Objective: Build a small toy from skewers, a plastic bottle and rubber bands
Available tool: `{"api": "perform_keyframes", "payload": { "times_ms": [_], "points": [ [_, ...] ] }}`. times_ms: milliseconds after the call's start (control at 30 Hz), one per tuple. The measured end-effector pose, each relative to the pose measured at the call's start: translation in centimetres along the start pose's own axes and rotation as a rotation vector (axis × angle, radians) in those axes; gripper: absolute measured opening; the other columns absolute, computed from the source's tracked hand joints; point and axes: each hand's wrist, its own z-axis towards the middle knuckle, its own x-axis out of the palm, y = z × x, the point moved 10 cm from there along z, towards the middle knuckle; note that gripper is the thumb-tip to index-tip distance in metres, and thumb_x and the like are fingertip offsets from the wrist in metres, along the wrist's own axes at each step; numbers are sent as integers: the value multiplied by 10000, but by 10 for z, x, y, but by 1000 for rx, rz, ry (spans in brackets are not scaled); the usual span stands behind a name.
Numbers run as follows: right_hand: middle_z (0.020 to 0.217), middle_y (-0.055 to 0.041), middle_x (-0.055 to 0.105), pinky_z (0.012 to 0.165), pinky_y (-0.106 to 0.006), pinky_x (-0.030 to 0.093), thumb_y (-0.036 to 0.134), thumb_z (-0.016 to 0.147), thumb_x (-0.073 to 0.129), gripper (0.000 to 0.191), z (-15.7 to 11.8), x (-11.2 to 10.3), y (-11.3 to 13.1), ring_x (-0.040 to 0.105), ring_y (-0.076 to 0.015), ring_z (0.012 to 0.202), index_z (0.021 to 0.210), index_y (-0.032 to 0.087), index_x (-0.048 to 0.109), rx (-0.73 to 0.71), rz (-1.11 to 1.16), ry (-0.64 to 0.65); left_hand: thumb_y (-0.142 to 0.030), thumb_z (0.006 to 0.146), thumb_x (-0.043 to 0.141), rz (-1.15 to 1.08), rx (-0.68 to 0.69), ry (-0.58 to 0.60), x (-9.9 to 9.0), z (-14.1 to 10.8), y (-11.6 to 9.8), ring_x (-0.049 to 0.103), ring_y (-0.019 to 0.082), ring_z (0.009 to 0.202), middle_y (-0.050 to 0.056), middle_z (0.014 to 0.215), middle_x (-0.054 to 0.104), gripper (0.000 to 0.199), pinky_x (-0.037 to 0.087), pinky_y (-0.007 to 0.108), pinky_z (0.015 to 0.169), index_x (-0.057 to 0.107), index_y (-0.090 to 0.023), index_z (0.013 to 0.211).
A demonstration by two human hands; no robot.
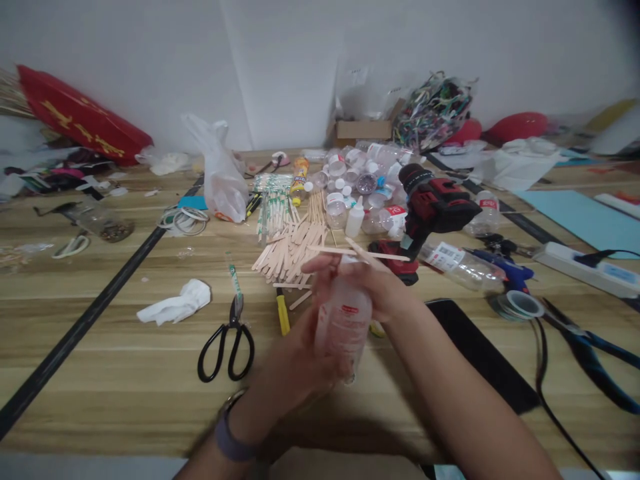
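Observation:
A clear plastic bottle (347, 317) with red print is held over the front middle of the table. My left hand (305, 347) wraps round its left side and lower part, with a wristband on that wrist. At the bottle's top, my right hand (377, 287) has its fingers closed around the neck area. Two flat wooden sticks (395, 256) cross by the right hand's fingers; whether the fingers pinch them is blurred. Just behind the hands lies a pile of wooden sticks (295, 250). Black-handled scissors (233, 340) rest left of the hands.
Plastic bottles (370, 180) cluster at the back middle, beside a red and black power drill (435, 207). A black flat object (480, 353) lies right of the forearm. Crumpled tissue (177, 303), a yellow-handled tool (283, 315) and a power strip (590, 270) are also on the table.

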Motion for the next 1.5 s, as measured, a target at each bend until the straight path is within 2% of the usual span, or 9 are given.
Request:
{"api": "perform_keyframes", "payload": {
  "times_ms": [200,300,467,533,700,967,1133,1333,1500],
  "points": [
    [1124,-98,727,914,-442,499,851,714,535,772,-10,-20,-16,667,-292,1022,1152,231,674,-63,-188,-188,-365,703,795,-103,30,-106,-23,5,-19,606,162,717,18,873,683,411,490,252,606,665,-215,1064],
    [1049,-99,737,933,-444,465,645,887,535,507,-38,-32,-31,660,-277,1019,1106,213,687,-66,-325,-318,-437,674,807,-215,13,-204,-39,1,-21,544,129,557,15,722,650,379,442,213,457,698,-182,931],
    [781,-25,645,712,-327,427,354,818,685,147,-85,-29,-46,580,-211,770,755,226,648,-177,-560,-544,-529,692,779,-307,40,-319,-39,2,-13,525,98,527,40,800,677,420,453,207,466,713,-175,909],
    [658,15,600,601,-288,401,321,728,728,141,-86,-13,-58,541,-182,639,702,227,625,-145,-768,-458,-522,687,791,-367,66,-356,-37,2,-9,527,95,549,33,814,671,414,463,206,496,715,-174,899],
    [590,27,575,502,-241,366,321,830,540,175,-82,-8,-94,493,-146,535,716,212,617,62,-813,-360,-520,698,789,-398,118,-317,-22,0,-5,516,97,565,6,796,624,440,458,214,513,689,-189,970],
    [575,11,523,483,-244,370,555,982,330,488,-83,0,-97,466,-155,519,669,226,510,-8,-741,-250,-493,724,785,-403,113,-254,-14,-8,3,559,127,723,39,989,655,482,484,223,624,640,-217,1092],
    [573,11,556,482,-242,337,457,996,391,441,-85,2,-93,468,-145,521,654,216,528,-106,-869,-289,-480,700,802,-461,118,-211,-11,-7,-1,546,109,639,56,962,657,475,459,209,533,667,-184,1046],
    [635,12,662,539,-246,411,382,861,662,222,-87,5,-78,578,-161,576,702,227,666,-106,-913,-253,-590,702,737,-445,-25,-174,-13,-11,5,487,88,486,7,649,602,521,387,190,442,710,-147,974],
    [687,-31,651,577,-281,443,281,920,529,231,-96,-13,-66,608,-190,637,744,215,663,-111,-1076,-279,-570,645,766,-408,-42,-245,-29,-18,-3,477,95,482,78,954,712,468,364,235,424,704,-189,909]
  ]
}}
